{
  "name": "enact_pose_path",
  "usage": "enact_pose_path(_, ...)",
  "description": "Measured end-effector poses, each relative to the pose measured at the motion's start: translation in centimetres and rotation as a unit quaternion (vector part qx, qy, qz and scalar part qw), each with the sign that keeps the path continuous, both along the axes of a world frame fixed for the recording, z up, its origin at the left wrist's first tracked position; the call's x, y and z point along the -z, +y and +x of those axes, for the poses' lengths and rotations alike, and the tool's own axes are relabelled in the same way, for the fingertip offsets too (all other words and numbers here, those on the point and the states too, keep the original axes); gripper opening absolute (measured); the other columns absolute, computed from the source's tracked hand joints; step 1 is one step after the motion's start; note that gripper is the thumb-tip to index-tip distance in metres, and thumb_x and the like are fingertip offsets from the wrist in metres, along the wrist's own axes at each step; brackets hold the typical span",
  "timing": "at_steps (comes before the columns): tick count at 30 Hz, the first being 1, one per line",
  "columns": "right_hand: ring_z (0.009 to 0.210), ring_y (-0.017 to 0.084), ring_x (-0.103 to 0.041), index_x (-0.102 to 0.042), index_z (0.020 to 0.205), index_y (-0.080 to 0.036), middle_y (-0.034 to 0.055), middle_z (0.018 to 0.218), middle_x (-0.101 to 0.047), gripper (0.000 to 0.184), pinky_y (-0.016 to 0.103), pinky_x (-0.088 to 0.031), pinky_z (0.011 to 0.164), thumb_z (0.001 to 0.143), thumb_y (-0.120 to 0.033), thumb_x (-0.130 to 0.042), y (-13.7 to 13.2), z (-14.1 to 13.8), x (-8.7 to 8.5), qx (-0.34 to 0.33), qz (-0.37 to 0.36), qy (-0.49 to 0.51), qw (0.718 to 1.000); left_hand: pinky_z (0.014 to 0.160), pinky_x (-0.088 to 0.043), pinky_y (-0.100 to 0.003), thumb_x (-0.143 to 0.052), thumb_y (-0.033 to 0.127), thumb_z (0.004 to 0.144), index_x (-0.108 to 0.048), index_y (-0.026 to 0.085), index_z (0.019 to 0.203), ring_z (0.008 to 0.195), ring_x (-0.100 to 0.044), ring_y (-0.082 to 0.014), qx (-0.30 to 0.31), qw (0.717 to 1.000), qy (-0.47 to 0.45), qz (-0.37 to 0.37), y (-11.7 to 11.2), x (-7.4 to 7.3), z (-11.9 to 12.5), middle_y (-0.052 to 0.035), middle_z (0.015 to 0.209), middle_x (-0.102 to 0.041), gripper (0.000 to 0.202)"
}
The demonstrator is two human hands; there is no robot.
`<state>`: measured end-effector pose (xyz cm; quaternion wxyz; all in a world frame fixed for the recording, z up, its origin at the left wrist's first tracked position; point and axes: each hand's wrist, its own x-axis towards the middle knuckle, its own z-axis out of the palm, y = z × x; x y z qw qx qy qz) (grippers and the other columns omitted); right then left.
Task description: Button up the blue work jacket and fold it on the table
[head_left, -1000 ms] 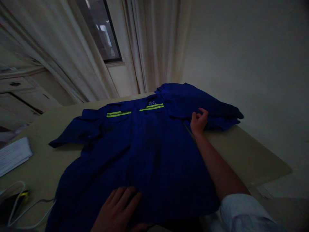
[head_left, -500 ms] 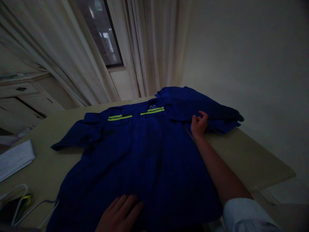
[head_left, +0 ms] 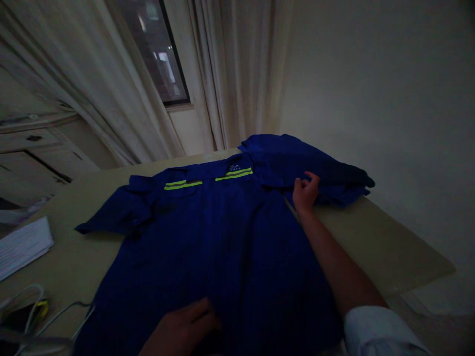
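Note:
A blue work jacket (head_left: pixel 215 232) with yellow-green reflective stripes on its chest lies spread over the table, its collar at the far side. My left hand (head_left: pixel 183 326) is on the lower front of the jacket, its fingers curled into the cloth; the fingertips are hard to see in the dim light. At the jacket's right sleeve (head_left: pixel 297 158), my right hand (head_left: pixel 306 193) has its fingers bent at the sleeve's near edge and appears to grip it. The left sleeve (head_left: pixel 115 210) lies out to the side.
The beige table (head_left: pixel 386 242) has a stack of papers (head_left: pixel 25 244) at its left side. Below the papers are white cables (head_left: pixel 35 316) and a dark object with yellow edging (head_left: pixel 42 309). Beyond the table are curtains (head_left: pixel 237 74), a window and a cabinet (head_left: pixel 48 148).
My left hand has gone from flat, outstretched fingers to curled ones. The jacket's left side and left sleeve have shifted slightly to the left. My right hand has stayed almost still.

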<state>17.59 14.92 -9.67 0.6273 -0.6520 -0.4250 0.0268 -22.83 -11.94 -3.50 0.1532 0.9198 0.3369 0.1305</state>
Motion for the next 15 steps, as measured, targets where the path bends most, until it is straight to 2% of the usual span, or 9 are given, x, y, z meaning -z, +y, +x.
enact_pose_path(2,0.060,0.020,-0.054,-0.054,0.127,-0.017,-0.0056,0.066,-0.053,0.044,0.035,-0.041,0.070,0.086,-0.033,-0.056,0.0,0.0,0.0,0.002,-0.004,-0.001,1.000,0.072,-0.058,-0.024,-0.053,0.037,0.105,-0.071,0.028,0.109,0.081,-0.069,-0.0154,-0.070,0.995,-0.026,-0.062,3.0,-1.4,0.7,-0.0027,0.097,-0.073,0.021)
enact_pose_path(4,0.059,0.019,-0.053,-0.054,0.128,-0.017,-0.0059,0.065,-0.053,0.045,0.035,-0.041,0.070,0.086,-0.034,-0.056,0.0,-0.1,0.0,-0.001,-0.007,0.004,1.000,0.076,-0.059,-0.030,-0.049,0.037,0.105,-0.072,0.024,0.108,0.081,-0.069,-0.0178,-0.162,0.982,-0.055,-0.079,7.8,-2.0,1.5,-0.0048,0.097,-0.074,0.026)
enact_pose_path(7,0.058,0.019,-0.053,-0.054,0.128,-0.017,-0.0060,0.065,-0.053,0.046,0.034,-0.040,0.068,0.086,-0.035,-0.057,0.0,-0.1,-0.1,-0.004,-0.006,0.014,1.000,0.083,-0.059,-0.037,-0.051,0.036,0.100,-0.071,0.021,0.118,0.087,-0.071,-0.0219,-0.285,0.955,-0.062,-0.050,17.4,-1.6,2.4,-0.0085,0.109,-0.077,0.031)
enact_pose_path(10,0.058,0.020,-0.053,-0.055,0.127,-0.017,-0.0058,0.064,-0.054,0.046,0.034,-0.039,0.067,0.085,-0.036,-0.056,-0.1,-0.2,-0.3,-0.005,-0.004,0.018,1.000,0.102,-0.054,-0.042,-0.045,0.019,0.096,-0.068,0.014,0.130,0.111,-0.069,-0.0275,-0.388,0.921,0.016,0.031,26.1,-0.8,2.1,-0.0155,0.128,-0.072,0.041)
enact_pose_path(13,0.058,0.020,-0.054,-0.055,0.126,-0.016,-0.0056,0.063,-0.054,0.046,0.033,-0.040,0.067,0.086,-0.038,-0.054,-0.2,-0.2,-0.4,-0.006,-0.004,0.022,1.000,0.105,-0.050,-0.047,-0.045,0.014,0.093,-0.061,0.009,0.140,0.128,-0.059,-0.0346,-0.426,0.893,0.111,0.093,31.5,0.0,0.5,-0.0232,0.141,-0.062,0.050)
enact_pose_path(15,0.058,0.021,-0.054,-0.055,0.126,-0.017,-0.0047,0.063,-0.055,0.046,0.033,-0.040,0.066,0.087,-0.040,-0.053,-0.2,-0.2,-0.3,-0.005,-0.006,0.021,1.000,0.102,-0.051,-0.051,-0.048,0.019,0.094,-0.066,0.008,0.131,0.131,-0.056,-0.0401,-0.427,0.885,0.156,0.097,33.9,0.4,-1.1,-0.0262,0.140,-0.061,0.043)
